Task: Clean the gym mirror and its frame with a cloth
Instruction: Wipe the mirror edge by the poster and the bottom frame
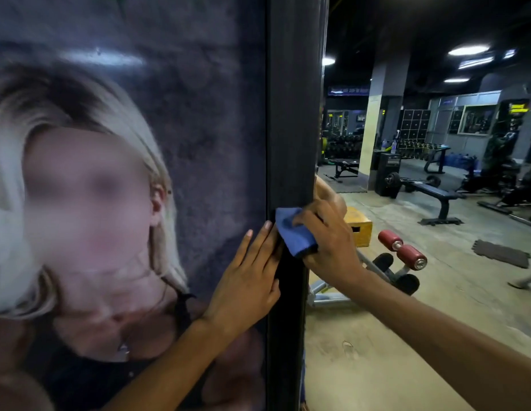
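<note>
Two hands work at a dark vertical frame that separates a large printed poster on the left from the mirror on the right. The left hand lies flat with fingers straight and close together, pointing upward; its palm rests on the poster surface and its fingertips reach the frame's left edge. The left forearm rises from the lower centre at a slant. The right hand reaches in from the lower right with the forearm extended diagonally; its fingers curl around a folded blue cloth and press it against the front face of the frame, just above and beside the left fingertips. The cloth touches the frame at mid-height and overlaps its left edge. A reflection of the right hand appears in the mirror directly behind it. The mirror also shows a gym floor, a yellow plyo box, a bench with red roller pads, a flat weight bench and dumbbell racks farther back.
</note>
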A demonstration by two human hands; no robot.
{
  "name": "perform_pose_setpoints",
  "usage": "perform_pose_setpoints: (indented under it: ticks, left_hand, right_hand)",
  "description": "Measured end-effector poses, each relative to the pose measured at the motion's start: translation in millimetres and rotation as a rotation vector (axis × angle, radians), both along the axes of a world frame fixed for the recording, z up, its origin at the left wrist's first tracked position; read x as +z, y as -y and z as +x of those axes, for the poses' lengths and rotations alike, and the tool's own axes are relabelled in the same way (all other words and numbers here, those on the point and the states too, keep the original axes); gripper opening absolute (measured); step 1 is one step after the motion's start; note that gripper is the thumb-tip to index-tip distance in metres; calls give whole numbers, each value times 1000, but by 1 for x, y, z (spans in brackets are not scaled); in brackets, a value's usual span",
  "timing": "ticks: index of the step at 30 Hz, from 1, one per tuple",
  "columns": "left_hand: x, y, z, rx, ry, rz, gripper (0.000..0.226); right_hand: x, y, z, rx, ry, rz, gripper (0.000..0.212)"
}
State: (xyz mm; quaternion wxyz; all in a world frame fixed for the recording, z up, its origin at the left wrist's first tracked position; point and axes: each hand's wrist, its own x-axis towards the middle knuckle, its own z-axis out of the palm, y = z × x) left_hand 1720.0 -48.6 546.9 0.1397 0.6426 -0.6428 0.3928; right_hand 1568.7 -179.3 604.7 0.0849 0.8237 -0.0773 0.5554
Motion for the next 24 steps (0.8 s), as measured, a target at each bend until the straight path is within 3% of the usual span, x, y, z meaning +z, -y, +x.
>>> perform_pose_setpoints:
  ticks: [4,6,9,12,14,18,22,24]
  left_hand:
    - [0,0,-4,5,-12,4,97]
    - [-1,0,-9,13,-37,-4,99]
    - [-1,0,-11,29,-36,10,98]
    - [1,-2,-7,33,-16,16,97]
    - [3,-4,-6,29,4,12,97]
    - [3,-5,-8,20,2,9,96]
    - [2,-4,-11,47,-6,16,93]
    - [0,-4,-10,37,-12,16,86]
  right_hand:
    - [62,-4,1,-73,266,-93,27]
    - [96,-4,6,-147,286,-141,32]
    - [91,-10,19,-211,71,-199,56]
    - [71,-21,18,-214,-190,-331,49]
    - [89,-26,13,-186,-190,-376,40]
    - [154,-21,13,-270,95,-330,45]
    - [115,-19,21,-263,-157,-366,55]
    - [67,-20,17,-201,-329,-392,46]
